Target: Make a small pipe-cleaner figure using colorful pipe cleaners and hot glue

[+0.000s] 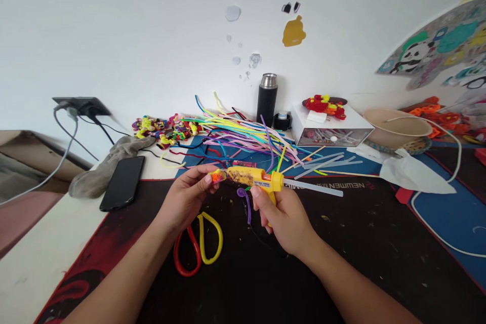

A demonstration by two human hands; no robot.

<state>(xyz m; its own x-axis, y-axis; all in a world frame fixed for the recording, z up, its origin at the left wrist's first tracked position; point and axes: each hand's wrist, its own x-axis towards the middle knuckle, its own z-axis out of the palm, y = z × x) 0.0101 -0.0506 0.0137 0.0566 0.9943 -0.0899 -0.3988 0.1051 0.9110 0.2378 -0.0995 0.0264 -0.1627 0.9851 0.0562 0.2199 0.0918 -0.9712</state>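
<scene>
My right hand [283, 212] is wrapped round the grip of a yellow hot glue gun [248, 176], whose barrel is stained brown. A clear glue stick [315, 187] pokes out of its back end. Between the thumb and fingers of my left hand [190, 190] is a small orange, pink and yellow piece [217, 176], partly hidden by the fingers. The gun's nozzle meets or nearly meets this piece; I cannot tell if they touch. Below, a purple pipe cleaner with a coiled end [246, 202] lies on the mat, near scissors with red and yellow handles [210, 238].
Many coloured pipe cleaners [243, 136] lie behind my hands, beside loose glue sticks [330, 161]. A black flask [267, 101], a white box [330, 124] and a beige bowl [395, 129] stand along the wall. A phone [123, 182] lies at left; a white cable [429, 223] crosses the right side.
</scene>
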